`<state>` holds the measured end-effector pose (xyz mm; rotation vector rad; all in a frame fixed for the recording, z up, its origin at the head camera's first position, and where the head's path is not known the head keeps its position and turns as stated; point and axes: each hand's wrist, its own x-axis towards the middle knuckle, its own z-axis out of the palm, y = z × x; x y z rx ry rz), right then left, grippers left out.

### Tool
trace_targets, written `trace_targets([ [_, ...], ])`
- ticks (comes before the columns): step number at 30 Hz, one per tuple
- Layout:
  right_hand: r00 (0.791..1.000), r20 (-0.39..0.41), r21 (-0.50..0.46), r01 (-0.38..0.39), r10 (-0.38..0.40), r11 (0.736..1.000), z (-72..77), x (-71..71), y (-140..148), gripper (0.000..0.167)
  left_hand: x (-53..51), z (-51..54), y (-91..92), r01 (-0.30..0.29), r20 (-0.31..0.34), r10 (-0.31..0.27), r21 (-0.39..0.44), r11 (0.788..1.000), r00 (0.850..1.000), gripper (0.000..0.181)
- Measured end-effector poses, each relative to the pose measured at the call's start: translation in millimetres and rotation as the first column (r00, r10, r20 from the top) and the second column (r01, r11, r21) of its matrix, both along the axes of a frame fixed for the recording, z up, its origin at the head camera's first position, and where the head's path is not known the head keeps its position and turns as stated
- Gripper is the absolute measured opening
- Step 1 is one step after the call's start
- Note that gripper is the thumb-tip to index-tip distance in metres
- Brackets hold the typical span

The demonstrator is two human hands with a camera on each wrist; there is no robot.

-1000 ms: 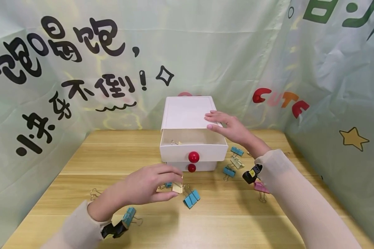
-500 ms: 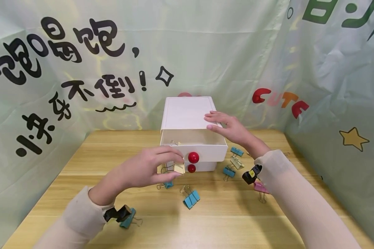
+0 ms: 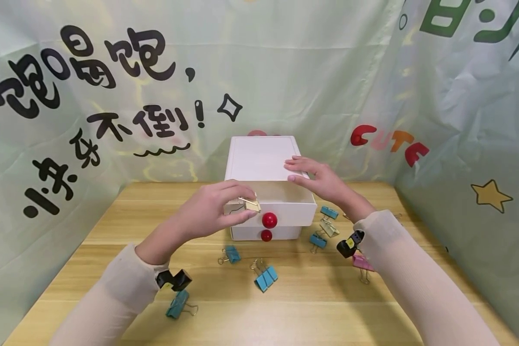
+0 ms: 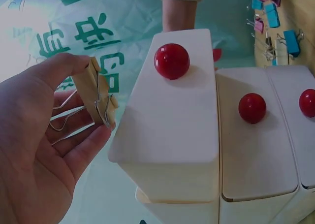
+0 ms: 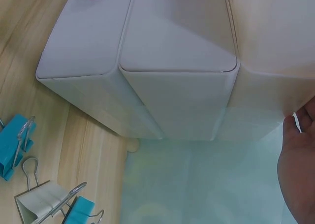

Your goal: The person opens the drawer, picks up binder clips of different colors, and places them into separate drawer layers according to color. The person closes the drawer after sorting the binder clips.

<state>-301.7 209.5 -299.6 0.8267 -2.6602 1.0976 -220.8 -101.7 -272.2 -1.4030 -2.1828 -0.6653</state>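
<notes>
My left hand (image 3: 207,211) pinches a pale yellow binder clip (image 3: 253,205) between thumb and fingertips, just over the left front of the pulled-out top drawer (image 3: 294,215). In the left wrist view the clip (image 4: 88,93) shows wire handles pointing toward the palm, apart from the drawer front. The drawer belongs to a small white drawer box (image 3: 259,156) with red knobs. On its top right edge my right hand (image 3: 320,180) rests with fingers extended. The right wrist view has only part of that hand (image 5: 300,170) at the box's side. The left hand covers part of the drawer's inside.
Blue binder clips (image 3: 265,278) lie in front of the box, one (image 3: 178,303) near the left wrist. To the right are more blue clips (image 3: 318,239), a cream clip (image 3: 329,227) and a pink clip (image 3: 362,262). A printed curtain (image 3: 311,86) hangs behind the table (image 3: 125,230).
My left hand has lifted the yellow binder clip from the table area up and forward to the open drawer. My right hand has stayed on the box.
</notes>
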Motion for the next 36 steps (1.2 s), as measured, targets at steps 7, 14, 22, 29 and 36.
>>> trace_targets([
  [7,1.000,-0.006,0.000,-0.004,0.004,1.000,-0.8,-1.2,1.5,0.050,-11.1,4.2,5.7,-0.065,0.051,0.065,-0.004,0.998,0.997,0.021],
  [14,1.000,-0.005,0.000,-0.007,0.007,1.000,-1.1,-2.1,2.1,0.050,-19.0,10.9,11.9,-0.090,0.167,0.095,-0.038,0.995,0.981,0.019],
  [22,1.000,0.003,0.006,-0.002,0.002,1.000,-1.4,-0.9,2.8,0.050,-29.4,13.5,19.7,-0.140,0.188,0.157,-0.103,0.985,0.970,0.020],
  [29,1.000,-0.001,0.016,-0.004,0.004,1.000,-0.8,-0.2,0.8,0.050,-38.6,9.1,20.5,-0.148,0.176,0.176,-0.158,0.976,0.969,0.023],
  [36,1.000,-0.012,0.016,-0.003,0.003,1.000,-0.1,-0.1,0.8,0.049,-43.9,9.5,21.2,-0.086,0.171,0.117,-0.177,0.980,0.978,0.019],
])
